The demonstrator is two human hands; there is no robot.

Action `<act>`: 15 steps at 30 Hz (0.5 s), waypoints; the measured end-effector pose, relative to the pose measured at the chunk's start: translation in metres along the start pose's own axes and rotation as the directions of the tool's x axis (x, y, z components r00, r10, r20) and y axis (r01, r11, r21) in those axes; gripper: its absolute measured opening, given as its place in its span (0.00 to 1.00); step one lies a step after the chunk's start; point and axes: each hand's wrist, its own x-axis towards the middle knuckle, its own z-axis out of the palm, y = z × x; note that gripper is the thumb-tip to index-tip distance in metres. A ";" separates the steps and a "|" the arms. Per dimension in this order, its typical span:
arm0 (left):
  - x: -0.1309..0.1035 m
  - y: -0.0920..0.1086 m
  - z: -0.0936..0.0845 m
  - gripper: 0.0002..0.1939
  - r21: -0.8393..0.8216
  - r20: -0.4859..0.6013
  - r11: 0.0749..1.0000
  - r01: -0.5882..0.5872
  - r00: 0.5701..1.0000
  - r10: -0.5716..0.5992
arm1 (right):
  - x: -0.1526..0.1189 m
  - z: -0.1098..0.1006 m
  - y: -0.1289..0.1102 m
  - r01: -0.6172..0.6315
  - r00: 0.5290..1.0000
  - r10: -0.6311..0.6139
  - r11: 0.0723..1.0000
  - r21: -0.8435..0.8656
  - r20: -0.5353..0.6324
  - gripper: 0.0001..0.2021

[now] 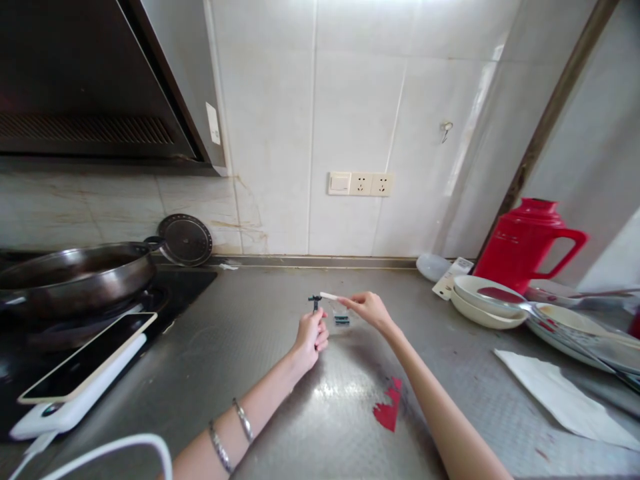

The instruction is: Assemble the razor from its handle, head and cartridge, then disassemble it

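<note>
My left hand (312, 335) is closed round the handle of a small dark razor (315, 299), held upright with its T-shaped head on top. My right hand (369, 309) pinches a short, slim white strip (329, 296) that reaches left to the razor's head. Whether the strip touches the head, I cannot tell. Just below the strip, a small clear case (342, 321) with dark bars inside lies on the metal counter (280, 400). Nearer to me, between my forearms, is a torn piece of red paper (389, 407).
At left, a steel pan (80, 273) stands on the black stove, near a phone (93, 360) on a white power bank with a cable. To the right are a red thermos jug (525, 243), stacked bowls (483, 313), plates (580, 337) and a white tissue (560, 393).
</note>
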 end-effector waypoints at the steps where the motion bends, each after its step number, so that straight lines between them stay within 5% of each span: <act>1: 0.000 0.000 0.000 0.11 0.004 -0.007 1.000 0.002 1.000 -0.002 | -0.001 -0.001 0.001 0.000 1.000 0.000 1.000 0.000 -0.012 0.30; 15: 0.000 0.004 0.000 0.12 0.049 -0.040 0.999 0.007 0.999 -0.005 | -0.005 -0.001 0.003 0.036 0.997 -0.039 0.999 -0.034 -0.069 0.32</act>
